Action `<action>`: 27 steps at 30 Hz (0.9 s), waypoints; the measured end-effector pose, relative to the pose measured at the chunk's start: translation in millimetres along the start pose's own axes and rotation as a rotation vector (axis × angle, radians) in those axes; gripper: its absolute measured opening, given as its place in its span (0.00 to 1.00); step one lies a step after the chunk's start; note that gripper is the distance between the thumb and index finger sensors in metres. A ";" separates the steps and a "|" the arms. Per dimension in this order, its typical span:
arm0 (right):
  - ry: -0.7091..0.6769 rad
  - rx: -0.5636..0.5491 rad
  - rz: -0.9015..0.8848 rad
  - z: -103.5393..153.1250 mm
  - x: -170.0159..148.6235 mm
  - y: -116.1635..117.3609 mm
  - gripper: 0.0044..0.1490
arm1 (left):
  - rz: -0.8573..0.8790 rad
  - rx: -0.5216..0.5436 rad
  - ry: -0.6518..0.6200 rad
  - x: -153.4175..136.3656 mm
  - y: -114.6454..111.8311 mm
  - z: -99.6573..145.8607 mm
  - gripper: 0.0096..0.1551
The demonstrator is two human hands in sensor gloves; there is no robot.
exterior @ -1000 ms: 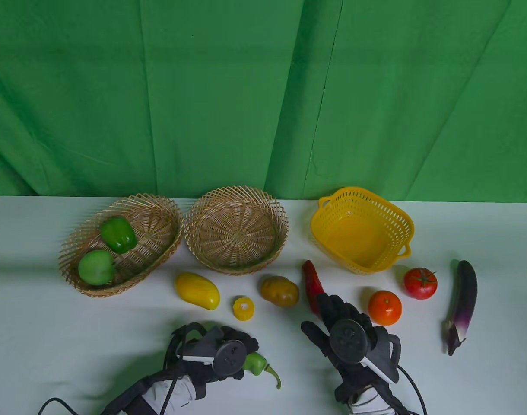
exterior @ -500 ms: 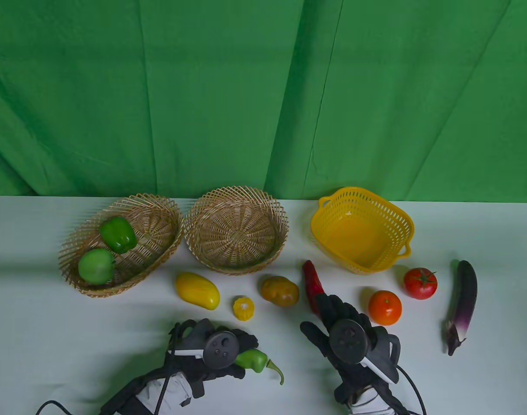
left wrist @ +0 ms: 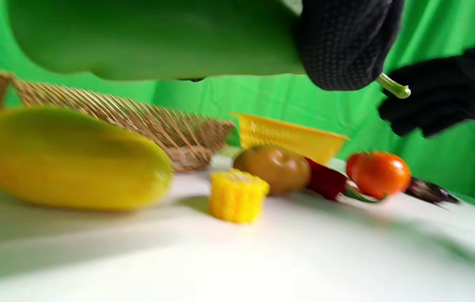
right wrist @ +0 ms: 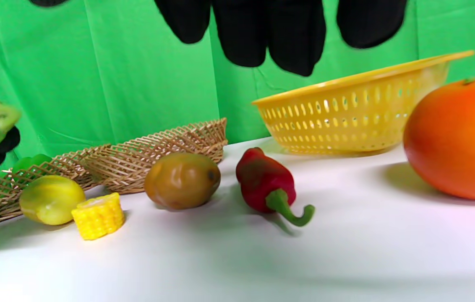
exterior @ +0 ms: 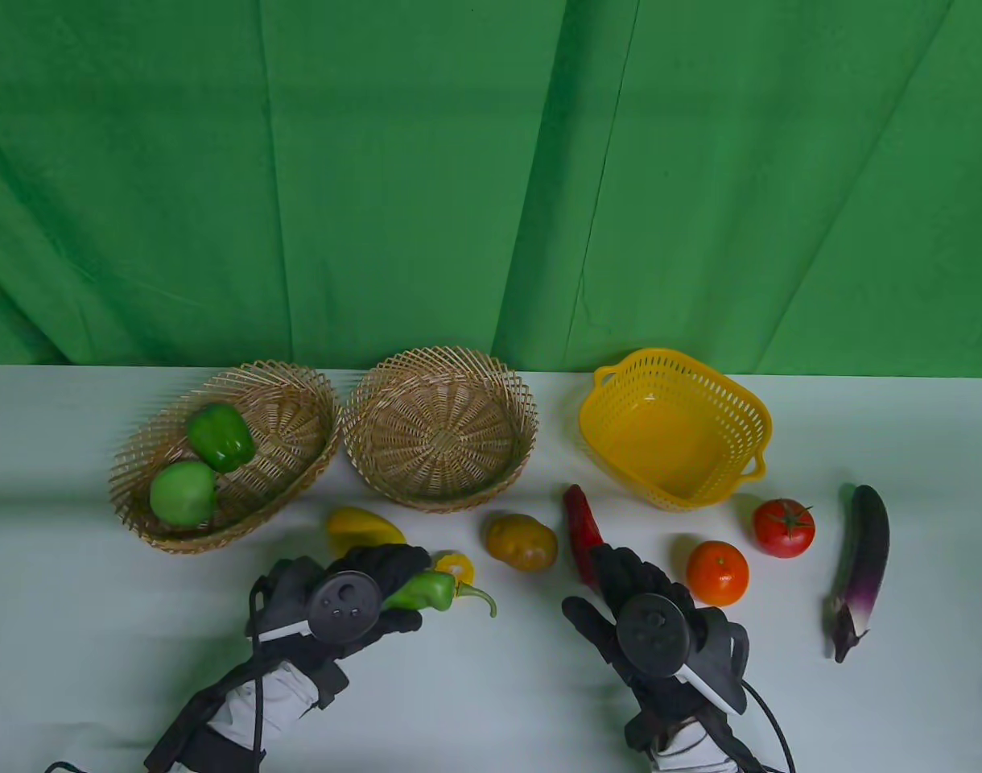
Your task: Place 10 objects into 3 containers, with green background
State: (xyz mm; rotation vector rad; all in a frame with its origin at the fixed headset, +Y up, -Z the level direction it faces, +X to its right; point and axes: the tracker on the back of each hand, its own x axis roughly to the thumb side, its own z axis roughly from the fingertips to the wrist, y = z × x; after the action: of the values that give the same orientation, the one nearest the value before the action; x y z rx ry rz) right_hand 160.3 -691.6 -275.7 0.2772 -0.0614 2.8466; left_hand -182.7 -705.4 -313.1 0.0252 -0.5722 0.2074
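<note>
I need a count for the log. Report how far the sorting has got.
Done: a green bell pepper and green apple lie in the oval wicker basket. In hand: the left hand holds a green chili above the table. Left: mango, corn piece, potato, red chili, orange, tomato, eggplant. The right hand holds nothing.

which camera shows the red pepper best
The right wrist view: the red pepper lies whole and sharp, stem included. From the table view the right hand hides its near end; the left wrist view shows a blurred sliver.
</note>
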 end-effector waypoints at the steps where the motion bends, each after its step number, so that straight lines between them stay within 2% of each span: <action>1: 0.000 0.000 0.002 0.1 -0.2 -0.1 0.51 | -0.011 0.047 0.031 -6.4 5.8 1.5 0.46; 6: 0.002 0.001 0.002 -0.1 -0.9 -0.2 0.51 | -0.040 0.207 0.144 -32.4 29.3 3.5 0.46; 14: 0.004 -0.003 0.005 -0.1 -1.3 -0.9 0.51 | -0.107 0.347 0.373 -69.3 56.6 -8.6 0.46; 21: 0.006 -0.007 -0.006 -0.3 -2.6 -2.3 0.51 | -0.193 0.329 0.591 -96.9 64.0 -20.5 0.46; 24: 0.008 -0.005 -0.004 -0.6 -3.0 -2.1 0.51 | -0.232 0.264 0.723 -109.6 59.8 -25.5 0.46; 27: 0.010 -0.001 0.000 -0.6 -3.0 -2.1 0.51 | -0.305 0.219 0.783 -115.9 53.4 -29.1 0.46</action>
State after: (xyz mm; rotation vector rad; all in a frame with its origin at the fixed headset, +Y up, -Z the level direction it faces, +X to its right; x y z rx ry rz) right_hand 163.7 -690.4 -276.8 0.2624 -0.0601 2.8476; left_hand -273.0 -672.6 -402.0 0.2314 0.2392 -0.0277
